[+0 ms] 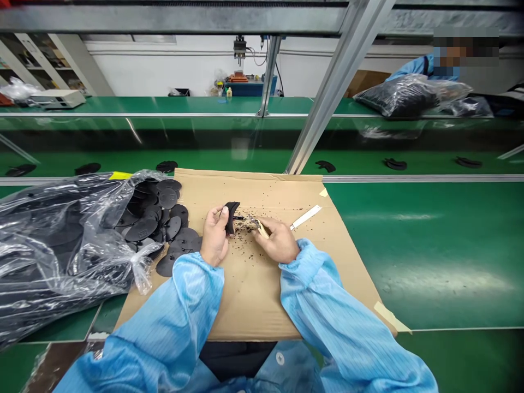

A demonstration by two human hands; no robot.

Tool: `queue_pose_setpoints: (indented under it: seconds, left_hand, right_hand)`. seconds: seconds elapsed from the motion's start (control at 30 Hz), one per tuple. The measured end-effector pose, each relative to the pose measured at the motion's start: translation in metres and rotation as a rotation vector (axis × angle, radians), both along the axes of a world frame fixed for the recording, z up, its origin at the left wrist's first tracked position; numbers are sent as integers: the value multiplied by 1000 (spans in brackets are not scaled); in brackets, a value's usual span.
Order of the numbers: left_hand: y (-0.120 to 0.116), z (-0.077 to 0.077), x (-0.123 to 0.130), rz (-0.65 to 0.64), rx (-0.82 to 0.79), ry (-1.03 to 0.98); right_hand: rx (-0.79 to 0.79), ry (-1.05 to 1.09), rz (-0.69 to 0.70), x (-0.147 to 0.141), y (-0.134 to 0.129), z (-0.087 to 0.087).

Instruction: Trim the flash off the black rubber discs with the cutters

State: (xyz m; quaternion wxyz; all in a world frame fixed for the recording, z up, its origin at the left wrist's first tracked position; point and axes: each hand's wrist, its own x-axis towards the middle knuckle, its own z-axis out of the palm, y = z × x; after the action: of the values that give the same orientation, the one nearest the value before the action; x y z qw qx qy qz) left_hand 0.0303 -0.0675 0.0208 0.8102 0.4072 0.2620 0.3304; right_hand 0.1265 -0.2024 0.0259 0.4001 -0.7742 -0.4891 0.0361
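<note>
My left hand (215, 233) grips a black curved plastic piece (232, 216) upright above the cardboard sheet (254, 305). In my right hand (278, 240) is a pair of nippers (260, 227) with cream handles, the metal jaws pointing left, close to the black piece but apart from it. Many tiny black scraps (245, 240) lie scattered below both hands. Left of my left hand, black oval plastic discs (141, 229) spill out of a clear plastic bag (73, 229). A white flat strip (306, 216), perhaps a knife, rests beyond my right hand.
Behind the cardboard runs a green conveyor (229, 158) with small groups of black pieces (395, 164) spaced along it. A slanted metal post (323, 103) rises at its edge. Farther back are a filled plastic bag (405, 95) and a person in a blue sleeve (413, 66).
</note>
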Motion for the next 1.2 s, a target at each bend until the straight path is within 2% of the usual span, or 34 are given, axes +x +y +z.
queue_pose_setpoints:
  seconds: [0.2, 0.33, 0.47, 0.93, 1.2]
  left_hand:
    - [3, 0, -1, -72, -127, -58]
    - [5, -1, -2, -117, -147, -67]
    - [4, 0, -3, -145, -156, -103]
    - [6, 4, -4, -173, -334, -71]
    - [7, 4, -6, -282, -434, -99]
  right_hand:
    - [129, -8, -61, 0, 2, -8]
    - [201, -28, -87, 1, 4, -11]
    - [207, -21, -104, 2, 4, -12]
    - [99, -75, 46, -7, 4, -8]
    - [0, -92, 115, -9, 3, -7]
